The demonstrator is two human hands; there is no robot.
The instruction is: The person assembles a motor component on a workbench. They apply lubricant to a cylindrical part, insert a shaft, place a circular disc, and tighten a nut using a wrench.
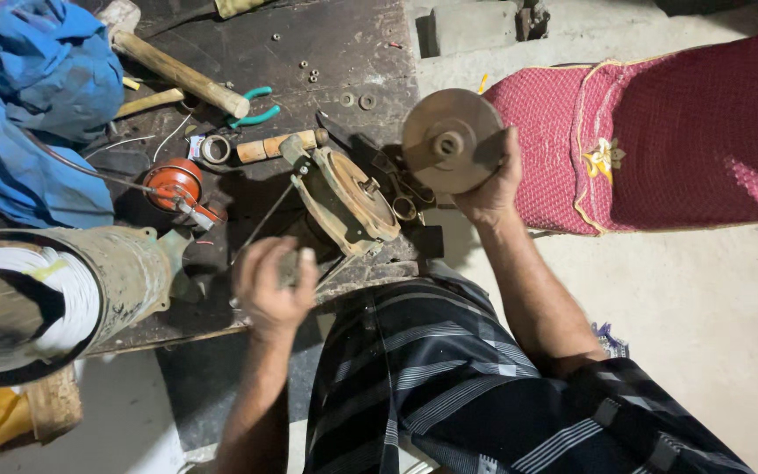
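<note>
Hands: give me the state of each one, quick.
Left hand: closed around a small grey tool; what kind cannot be told.
Right hand: closed on the rim of a round metal disc, held up.

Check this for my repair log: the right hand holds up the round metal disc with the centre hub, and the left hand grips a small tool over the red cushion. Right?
Not quite. In the head view the left hand grips the small tool over the dark workbench, not over the red cushion. The right hand does hold up the round metal disc.
</note>
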